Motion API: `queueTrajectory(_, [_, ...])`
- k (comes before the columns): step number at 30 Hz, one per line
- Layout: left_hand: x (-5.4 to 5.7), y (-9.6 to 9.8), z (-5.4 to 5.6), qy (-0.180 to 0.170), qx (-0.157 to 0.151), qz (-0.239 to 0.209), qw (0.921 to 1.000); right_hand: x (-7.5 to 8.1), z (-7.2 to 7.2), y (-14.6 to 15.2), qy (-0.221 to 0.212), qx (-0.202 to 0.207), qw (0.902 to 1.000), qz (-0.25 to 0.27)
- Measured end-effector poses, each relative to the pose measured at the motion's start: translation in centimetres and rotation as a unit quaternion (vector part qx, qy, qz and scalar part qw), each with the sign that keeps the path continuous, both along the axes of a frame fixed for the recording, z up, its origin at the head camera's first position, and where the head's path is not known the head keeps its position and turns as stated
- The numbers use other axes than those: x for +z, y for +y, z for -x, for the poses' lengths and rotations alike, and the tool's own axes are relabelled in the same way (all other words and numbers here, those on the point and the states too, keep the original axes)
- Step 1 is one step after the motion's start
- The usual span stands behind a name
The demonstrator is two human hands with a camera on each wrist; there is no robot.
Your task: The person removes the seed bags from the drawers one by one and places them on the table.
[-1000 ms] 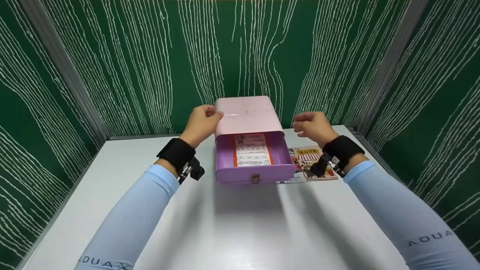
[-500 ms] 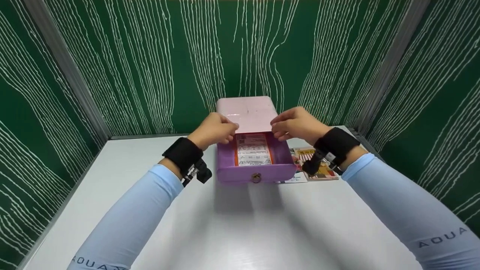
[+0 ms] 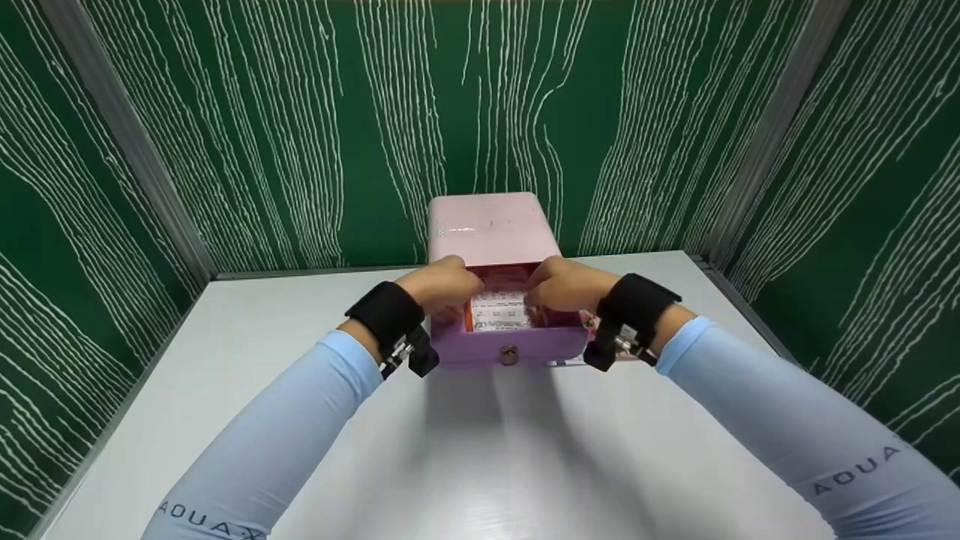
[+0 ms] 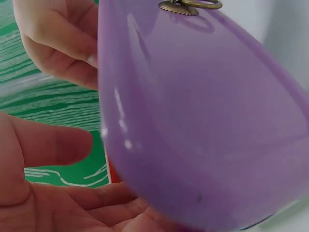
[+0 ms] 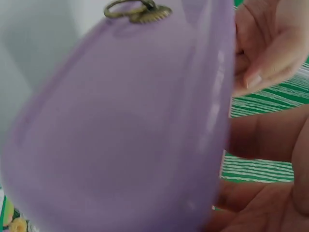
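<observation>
A pink box (image 3: 491, 225) stands at the back of the table with its purple drawer (image 3: 480, 346) pulled out. Inside lies a white printed sheet with orange edges (image 3: 501, 311). My left hand (image 3: 446, 285) reaches over the drawer's left side, its fingers going down inside. From the other side my right hand (image 3: 568, 285) reaches in near the sheet's right edge. In each wrist view the thumb is stretched out, apart from the other fingers, whose tips the drawer front (image 4: 207, 96) hides. I see no grip on the sheet.
A round brass ring pull (image 3: 509, 354) sits on the drawer front. Colourful printed papers (image 3: 589, 324) lie right of the drawer, mostly behind my right wrist. The white table (image 3: 300, 307) runs back to green walls with white lines (image 3: 300, 135).
My left hand has moved from the box's left side, and my right hand from above the papers, inward and down into the drawer. Box and sheet stay in place.
</observation>
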State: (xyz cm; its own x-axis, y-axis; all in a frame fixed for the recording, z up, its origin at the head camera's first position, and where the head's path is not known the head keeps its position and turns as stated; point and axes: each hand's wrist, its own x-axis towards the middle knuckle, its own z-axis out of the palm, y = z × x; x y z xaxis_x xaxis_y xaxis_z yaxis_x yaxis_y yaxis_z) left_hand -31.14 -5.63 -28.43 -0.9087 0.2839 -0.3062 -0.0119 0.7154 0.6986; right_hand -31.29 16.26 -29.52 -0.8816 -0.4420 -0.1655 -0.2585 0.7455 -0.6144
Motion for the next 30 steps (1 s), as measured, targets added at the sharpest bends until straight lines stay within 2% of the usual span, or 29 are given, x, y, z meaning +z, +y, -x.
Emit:
queueTrajectory(3, [-0.2,0.2,0.0,-0.007,-0.009,0.012,0.9999,-0.7,0.2,-0.4,0.008,0.001,1.0000,-0.005])
queueTrajectory(9, [-0.5,0.4,0.0,-0.018,-0.017,0.022,0.9994,-1.1,-0.2,-1.0,-0.015,-0.015,0.9997,-0.008])
queueTrajectory(16, [-0.8,0.9,0.2,-0.040,0.014,0.007,0.9991,-1.3,-0.3,-1.3,-0.019,-0.015,0.9993,-0.027])
queueTrajectory(25, [-1.0,1.1,0.0,-0.058,0.061,-0.040,0.9957,-1.5,-0.2,-1.4,-0.026,-0.050,0.9980,0.029])
queueTrajectory(30, [-1.2,0.8,-0.2,-0.037,0.043,-0.040,0.9976,-1.6,-0.3,-1.6,-0.043,-0.068,0.9948,0.062])
